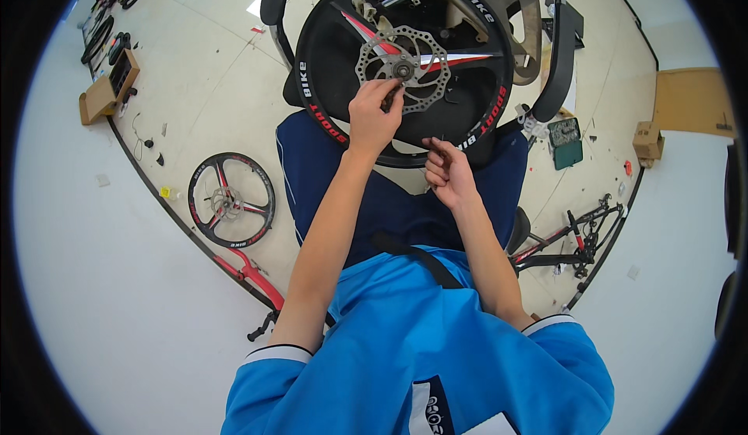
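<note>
A black bicycle wheel with red and white spokes lies flat in front of me, above my thighs. Its silver brake disc faces up around the hub. My left hand reaches over the near rim, thumb and fingers closed together at the near side of the hub. Whatever those fingers hold, if anything, is hidden. Beside the near right rim is my right hand, its darkened fingers curled and pinched. I cannot make out anything between them.
A black armchair frame surrounds the wheel, with tools and small parts beyond the spokes. On the floor are another wheel and a red frame at left, and a black bike frame and green case at right.
</note>
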Demonstrator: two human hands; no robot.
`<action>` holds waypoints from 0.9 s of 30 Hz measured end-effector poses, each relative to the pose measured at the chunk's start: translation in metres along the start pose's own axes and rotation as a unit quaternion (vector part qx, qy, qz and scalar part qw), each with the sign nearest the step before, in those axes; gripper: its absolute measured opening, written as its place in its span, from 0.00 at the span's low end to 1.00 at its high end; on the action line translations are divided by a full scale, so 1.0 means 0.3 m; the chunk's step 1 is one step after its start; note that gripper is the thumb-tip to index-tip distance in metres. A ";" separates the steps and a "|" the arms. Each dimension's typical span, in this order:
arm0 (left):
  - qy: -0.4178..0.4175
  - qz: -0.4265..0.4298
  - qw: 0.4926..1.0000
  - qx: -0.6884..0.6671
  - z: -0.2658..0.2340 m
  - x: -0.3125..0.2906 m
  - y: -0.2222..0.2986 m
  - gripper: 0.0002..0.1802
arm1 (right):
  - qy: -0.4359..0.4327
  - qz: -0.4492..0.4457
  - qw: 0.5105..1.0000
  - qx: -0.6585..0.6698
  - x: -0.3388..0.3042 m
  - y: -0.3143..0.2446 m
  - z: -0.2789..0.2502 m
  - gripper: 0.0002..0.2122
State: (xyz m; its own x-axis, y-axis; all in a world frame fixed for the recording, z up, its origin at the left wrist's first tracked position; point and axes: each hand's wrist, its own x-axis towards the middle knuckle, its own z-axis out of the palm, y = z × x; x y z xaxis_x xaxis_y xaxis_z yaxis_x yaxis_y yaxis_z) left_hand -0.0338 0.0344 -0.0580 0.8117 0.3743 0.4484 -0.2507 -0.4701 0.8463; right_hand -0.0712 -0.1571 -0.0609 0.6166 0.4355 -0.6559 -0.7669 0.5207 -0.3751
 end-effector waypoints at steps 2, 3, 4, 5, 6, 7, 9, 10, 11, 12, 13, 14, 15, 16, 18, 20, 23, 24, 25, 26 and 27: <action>0.003 0.009 1.000 0.006 0.007 0.002 -0.007 0.07 | 0.004 -0.001 1.000 0.001 -0.002 0.000 -0.004 0.11; 0.007 0.014 1.000 0.005 0.011 0.003 -0.010 0.07 | 0.008 -0.001 1.000 0.002 -0.001 0.000 -0.003 0.11; 0.011 0.019 1.000 0.004 0.014 0.002 -0.013 0.07 | 0.011 0.000 1.000 0.003 -0.001 0.000 -0.003 0.11; 0.010 0.022 1.000 0.005 0.015 0.002 -0.015 0.07 | 0.010 0.000 1.000 0.005 0.001 -0.001 -0.005 0.11; 0.008 0.025 1.000 0.006 0.015 0.003 -0.017 0.07 | 0.009 0.000 1.000 0.006 0.004 0.000 -0.008 0.11; 0.008 0.027 1.000 0.008 0.014 0.003 -0.019 0.07 | 0.007 0.001 1.000 0.007 0.005 0.000 -0.009 0.11; 0.013 0.042 0.999 0.017 0.009 0.004 -0.025 0.07 | 0.007 -0.002 1.000 0.008 0.003 -0.001 -0.005 0.11; 0.016 0.050 0.998 0.022 0.006 0.004 -0.028 0.07 | 0.007 -0.004 1.000 0.009 0.001 -0.002 -0.002 0.11; 0.014 0.041 0.999 0.017 0.003 0.005 -0.024 0.07 | 0.007 -0.004 1.000 0.009 0.000 -0.002 -0.001 0.11; 0.011 0.033 0.999 0.012 0.001 0.005 -0.021 0.07 | 0.008 -0.005 1.000 0.009 -0.002 -0.002 -0.001 0.10; 0.009 0.024 1.000 0.006 -0.002 0.006 -0.017 0.07 | 0.008 -0.005 1.000 0.009 -0.003 -0.002 -0.001 0.10; 0.004 0.023 1.000 0.007 -0.005 0.007 -0.015 0.07 | 0.011 -0.005 1.000 0.010 -0.003 -0.001 -0.002 0.10; -0.001 0.023 1.000 0.007 -0.007 0.008 -0.014 0.07 | 0.014 -0.004 1.000 0.011 -0.003 0.000 -0.004 0.10; -0.006 0.022 1.000 0.008 -0.010 0.009 -0.012 0.07 | 0.017 -0.004 1.000 0.012 -0.002 0.001 -0.006 0.10; -0.010 0.060 0.998 0.036 -0.016 0.016 -0.028 0.07 | 0.018 -0.003 1.000 0.009 -0.004 0.002 -0.011 0.10; -0.020 0.076 0.996 0.052 -0.017 0.019 -0.032 0.07 | 0.017 -0.004 1.000 0.007 -0.004 0.004 -0.015 0.10; -0.040 0.082 0.994 0.060 -0.019 0.025 -0.023 0.07 | 0.013 -0.004 1.000 0.008 -0.003 0.008 -0.021 0.10; -0.045 0.094 0.992 0.065 -0.020 0.030 -0.020 0.07 | 0.012 -0.004 1.000 0.009 -0.001 0.010 -0.025 0.10; -0.051 0.106 0.991 0.070 -0.022 0.034 -0.016 0.08 | 0.010 -0.003 1.000 0.010 -0.001 0.012 -0.026 0.10; -0.059 0.107 0.990 0.073 -0.024 0.036 -0.014 0.08 | 0.011 -0.003 1.000 0.008 -0.002 0.013 -0.024 0.10; -0.067 0.108 0.989 0.077 -0.026 0.039 -0.012 0.08 | 0.011 -0.004 1.000 0.005 -0.004 0.015 -0.021 0.10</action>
State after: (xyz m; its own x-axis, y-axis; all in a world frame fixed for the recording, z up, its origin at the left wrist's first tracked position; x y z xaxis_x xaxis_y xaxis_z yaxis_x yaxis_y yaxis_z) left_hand -0.0274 0.0468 -0.0533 0.8131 0.1476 0.5631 -0.3508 -0.6477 0.6764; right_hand -0.0765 -0.1598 -0.0658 0.6179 0.4155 -0.6675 -0.7604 0.5318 -0.3728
